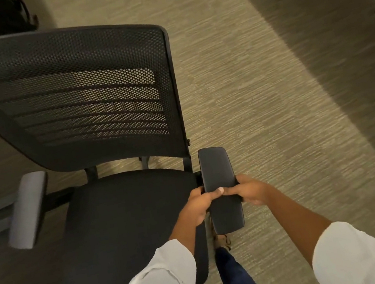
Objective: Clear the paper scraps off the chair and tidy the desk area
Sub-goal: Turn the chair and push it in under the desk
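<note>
Chair (pixel 111 227) facing camera, armrest (pixel 220 185) lengthwise front-to-back, left hand (pixel 197 205) and right hand (pixel 248 192) grip clamped around it.

- The office chair (pixel 100 155) is black, seen from above and in front, its seat facing the viewer.
- Its mesh backrest (pixel 75 93) stands upright behind the seat, a perforated panel with horizontal bands showing through, framed by a dark rim.
- The seat cushion (pixel 126 225) is dark fabric, lying flat below the backrest; its surface looks bare.
- The right-hand armrest pad (pixel 216 174) is a black oblong just beside the seat's edge, angled slightly.
- The other armrest pad (pixel 28 208) sits on the seat's opposite side, looking grey in the light.
</note>
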Tool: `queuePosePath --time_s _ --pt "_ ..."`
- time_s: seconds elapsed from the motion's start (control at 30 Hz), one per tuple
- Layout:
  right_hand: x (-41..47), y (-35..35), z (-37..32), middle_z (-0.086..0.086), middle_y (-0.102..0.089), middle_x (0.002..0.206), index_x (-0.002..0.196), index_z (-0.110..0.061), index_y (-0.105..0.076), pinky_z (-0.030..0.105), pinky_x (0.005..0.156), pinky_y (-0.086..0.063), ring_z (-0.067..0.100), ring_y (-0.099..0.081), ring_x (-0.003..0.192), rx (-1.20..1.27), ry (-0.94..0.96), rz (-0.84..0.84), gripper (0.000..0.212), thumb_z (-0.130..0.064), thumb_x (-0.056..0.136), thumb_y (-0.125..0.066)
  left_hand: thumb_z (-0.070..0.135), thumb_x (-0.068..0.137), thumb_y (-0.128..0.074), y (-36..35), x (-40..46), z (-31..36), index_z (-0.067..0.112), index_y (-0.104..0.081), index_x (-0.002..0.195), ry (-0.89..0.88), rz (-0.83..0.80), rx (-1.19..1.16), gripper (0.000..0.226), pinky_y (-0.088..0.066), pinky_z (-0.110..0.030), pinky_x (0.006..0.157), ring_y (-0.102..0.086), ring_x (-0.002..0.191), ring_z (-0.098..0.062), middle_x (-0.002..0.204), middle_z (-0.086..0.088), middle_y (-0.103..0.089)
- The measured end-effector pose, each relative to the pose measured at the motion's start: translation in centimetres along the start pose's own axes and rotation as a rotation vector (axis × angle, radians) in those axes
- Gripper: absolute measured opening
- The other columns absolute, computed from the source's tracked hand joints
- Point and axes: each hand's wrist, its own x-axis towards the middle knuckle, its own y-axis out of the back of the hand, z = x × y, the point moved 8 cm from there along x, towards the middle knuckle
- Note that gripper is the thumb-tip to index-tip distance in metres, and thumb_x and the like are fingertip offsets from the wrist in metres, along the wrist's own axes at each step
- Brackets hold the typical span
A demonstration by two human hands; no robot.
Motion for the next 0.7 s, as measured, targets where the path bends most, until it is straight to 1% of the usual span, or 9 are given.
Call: queuePosePath --time_s 0.07,0.17,0.3,0.33,0.43,0.53,0.57,0.63,0.7 --pt "0.3 0.0 -0.1 0.013 -0.069 0.123 0.127 -0.003 -0.061 0.040 0.097 -0.054 0.025 -0.066 0.113 0.014 0.015 -0.023 0.045 -0.009 0.085 -0.076 0.026 0.075 -0.086 0.3 0.2 -0.4 0.005 -0.065 0.122 0.014 0.006 -0.065 0.056 -0.058 -0.040 0.091 -0.072 0.102 -0.024 0.111 -0.011 -0.075" --pt "0.8 0.3 0.0 0.013 -0.069 0.125 0.129 -0.003 -0.059 0.043 0.103 -0.051 0.025 -0.065 0.116 -0.005 0.044 -0.019 0.051 -0.007 0.082 -0.079 0.026 0.075 -0.086 0.9 0.7 -0.7 0.005 -0.069 0.118 0.010 0.014 -0.085 0.051 -0.058 -0.040 0.092 -0.073 0.101 -0.023 0.107 -0.010 -0.076" --pt "1.4 0.9 -0.1 0.009 -0.069 0.123 0.132 -0.004 -0.056 0.044 0.102 -0.052 0.023 -0.065 0.114 -0.073 0.075 0.018 0.064 -0.011 0.075 -0.086 0.027 0.076 -0.085 1.2 0.7 -0.7 0.007 -0.069 0.119 0.005 0.010 -0.042 0.050 -0.057 -0.041 0.094 -0.072 0.103 -0.023 0.110 -0.009 -0.075" --pt "1.5 1.1 -0.2 0.009 -0.068 0.123 0.132 -0.006 -0.055 0.044 0.102 -0.051 0.023 -0.065 0.115 -0.092 0.081 0.024 0.068 -0.013 0.073 -0.088 0.028 0.076 -0.085 1.3 0.7 -0.5 0.009 -0.069 0.119 0.001 0.004 -0.028 0.049 -0.058 -0.038 0.092 -0.072 0.103 -0.022 0.110 -0.008 -0.075" --pt "2.1 1.5 0.0 0.009 -0.065 0.127 0.136 -0.008 -0.048 0.046 0.102 -0.052 0.024 -0.064 0.116 -0.126 0.086 0.060 0.081 -0.016 0.068 -0.092 0.030 0.078 -0.083 1.7 0.6 -0.1 0.013 -0.069 0.116 -0.014 0.009 0.045 0.044 -0.059 -0.028 0.077 -0.072 0.101 -0.017 0.110 -0.004 -0.075" --pt "2.8 1.9 0.5 0.010 -0.062 0.128 0.137 -0.008 -0.042 0.047 0.099 -0.053 0.025 -0.064 0.114 -0.135 0.082 0.125 0.085 -0.015 0.068 -0.092 0.033 0.078 -0.083 2.4 1.4 0.4 0.010 -0.071 0.110 -0.056 0.093 0.203 0.042 -0.058 -0.025 0.071 -0.072 0.097 -0.018 0.107 -0.007 -0.075" --pt "3.3 2.0 0.7 0.012 -0.062 0.129 0.137 -0.007 -0.041 0.048 0.099 -0.053 0.026 -0.063 0.115 -0.128 0.083 0.137 0.086 -0.014 0.068 -0.091 0.033 0.078 -0.083 2.5 1.7 0.7 0.008 -0.072 0.110 -0.075 0.111 0.242 0.041 -0.059 -0.027 0.074 -0.072 0.096 -0.019 0.108 -0.009 -0.075" --pt "4.1 2.1 0.8 0.013 -0.061 0.128 0.136 -0.008 -0.039 0.048 0.099 -0.053 0.027 -0.063 0.116 -0.128 0.081 0.131 0.086 -0.013 0.069 -0.091 0.030 0.077 -0.085 2.9 2.5 1.1 0.006 -0.070 0.114 -0.081 0.134 0.290 0.047 -0.058 -0.038 0.090 -0.070 0.101 -0.022 0.111 -0.011 -0.073" --pt "4.9 2.1 1.2 0.010 -0.061 0.125 0.131 -0.010 -0.040 0.043 0.095 -0.056 0.023 -0.064 0.111 -0.158 0.078 0.130 0.080 -0.015 0.069 -0.091 0.034 0.073 -0.086 3.5 3.2 1.1 0.008 -0.068 0.116 -0.083 0.173 0.372 0.053 -0.056 -0.042 0.095 -0.069 0.102 -0.020 0.112 -0.008 -0.072"
